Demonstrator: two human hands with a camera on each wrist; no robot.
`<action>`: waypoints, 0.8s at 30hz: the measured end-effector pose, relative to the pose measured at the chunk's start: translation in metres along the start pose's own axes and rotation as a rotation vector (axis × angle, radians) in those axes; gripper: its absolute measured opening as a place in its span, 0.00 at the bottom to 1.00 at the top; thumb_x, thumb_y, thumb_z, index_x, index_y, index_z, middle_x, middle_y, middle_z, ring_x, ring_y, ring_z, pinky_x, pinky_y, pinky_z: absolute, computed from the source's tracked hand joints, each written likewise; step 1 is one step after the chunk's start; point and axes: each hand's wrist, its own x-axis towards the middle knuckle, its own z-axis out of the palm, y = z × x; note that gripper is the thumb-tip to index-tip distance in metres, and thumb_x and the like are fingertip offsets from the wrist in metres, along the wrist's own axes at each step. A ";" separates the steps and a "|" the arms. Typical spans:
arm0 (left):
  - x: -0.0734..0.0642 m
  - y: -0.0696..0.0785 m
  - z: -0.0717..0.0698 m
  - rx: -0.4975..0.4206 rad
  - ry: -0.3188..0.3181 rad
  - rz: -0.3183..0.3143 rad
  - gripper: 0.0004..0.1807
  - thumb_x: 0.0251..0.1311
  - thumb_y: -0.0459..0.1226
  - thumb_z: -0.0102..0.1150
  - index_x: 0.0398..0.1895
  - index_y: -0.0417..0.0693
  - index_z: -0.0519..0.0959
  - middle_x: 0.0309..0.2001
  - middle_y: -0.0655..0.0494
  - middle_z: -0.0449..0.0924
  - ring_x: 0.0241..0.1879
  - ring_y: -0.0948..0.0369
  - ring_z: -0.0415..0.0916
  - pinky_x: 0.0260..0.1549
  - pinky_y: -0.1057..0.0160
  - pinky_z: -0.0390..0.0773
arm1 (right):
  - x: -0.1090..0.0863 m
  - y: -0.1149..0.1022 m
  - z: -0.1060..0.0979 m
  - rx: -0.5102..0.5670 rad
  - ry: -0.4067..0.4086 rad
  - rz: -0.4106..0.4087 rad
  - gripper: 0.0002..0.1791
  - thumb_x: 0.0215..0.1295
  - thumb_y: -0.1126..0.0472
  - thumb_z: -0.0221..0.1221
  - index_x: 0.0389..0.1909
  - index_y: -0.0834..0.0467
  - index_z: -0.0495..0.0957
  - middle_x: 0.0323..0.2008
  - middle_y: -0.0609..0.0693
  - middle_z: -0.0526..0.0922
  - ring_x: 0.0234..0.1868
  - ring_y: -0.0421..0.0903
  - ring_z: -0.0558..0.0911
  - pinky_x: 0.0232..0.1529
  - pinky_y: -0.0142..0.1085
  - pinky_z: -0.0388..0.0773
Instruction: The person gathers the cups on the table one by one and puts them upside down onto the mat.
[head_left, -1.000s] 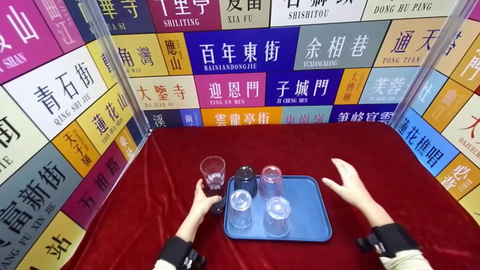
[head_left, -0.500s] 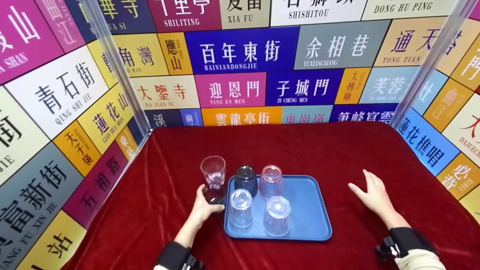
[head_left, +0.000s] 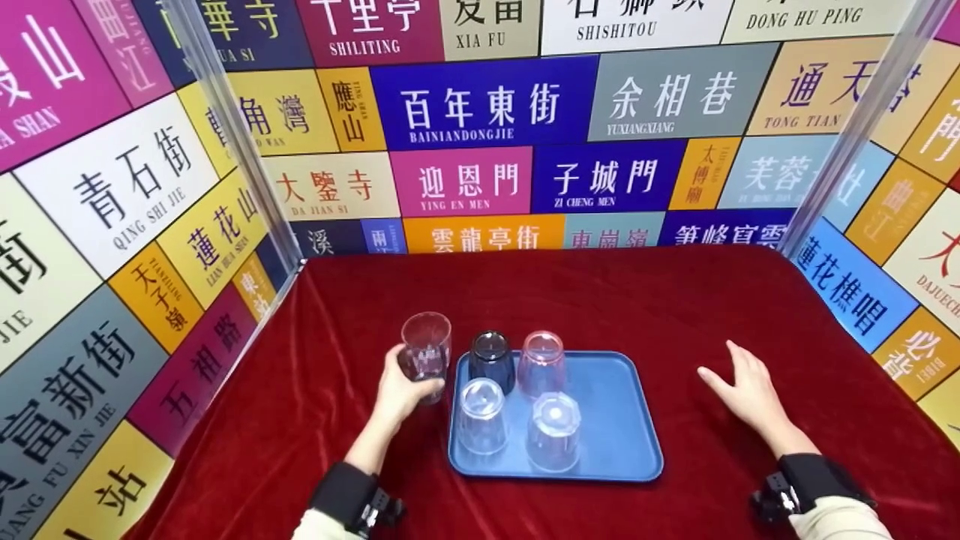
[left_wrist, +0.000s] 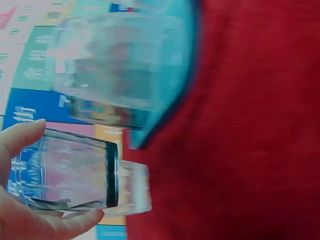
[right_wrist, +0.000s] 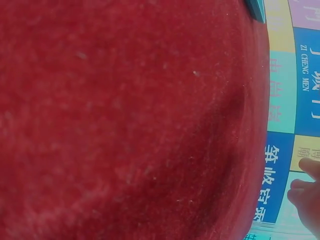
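Observation:
My left hand (head_left: 401, 390) grips a dark-tinted glass (left_wrist: 75, 170) just left of the blue tray (head_left: 619, 420); in the left wrist view thumb and fingers curl around its sides. A clear tall glass (head_left: 426, 330) stands right behind the held one and overlaps it in the head view. My right hand (head_left: 750, 390) hovers over the cloth to the right of the tray, fingers spread and holding nothing. On the tray stand upside-down glasses: a dark one (head_left: 491, 367), a pink one (head_left: 541, 367), a clear one (head_left: 482, 420) and a faceted clear one (head_left: 555, 435).
Dark red velvet cloth (head_left: 600, 300) covers the table. Panels printed with Chinese place names (head_left: 480, 105) surround it at the back and sides, with clear corner posts (head_left: 240, 142). The tray's right part is bare blue surface.
My left hand has moved forward with the dark glass, bringing it closer to the clear tall glass. My right hand drew back to the right, then stayed still. The tray glasses have not moved.

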 end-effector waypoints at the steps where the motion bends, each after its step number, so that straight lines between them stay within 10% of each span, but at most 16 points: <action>1: 0.001 0.006 -0.001 0.006 0.008 0.012 0.47 0.33 0.28 0.70 0.62 0.36 0.57 0.56 0.33 0.66 0.56 0.42 0.65 0.56 0.47 0.65 | 0.000 0.000 0.000 0.003 0.004 0.000 0.41 0.60 0.51 0.56 0.62 0.76 0.52 0.59 0.77 0.56 0.60 0.72 0.53 0.58 0.63 0.50; 24: 0.023 0.080 0.004 -0.034 0.078 0.105 0.49 0.31 0.27 0.70 0.63 0.41 0.58 0.59 0.39 0.67 0.57 0.46 0.66 0.58 0.50 0.64 | 0.008 -0.027 -0.005 0.072 0.016 -0.034 0.40 0.61 0.52 0.56 0.64 0.73 0.52 0.62 0.74 0.56 0.62 0.70 0.53 0.58 0.63 0.50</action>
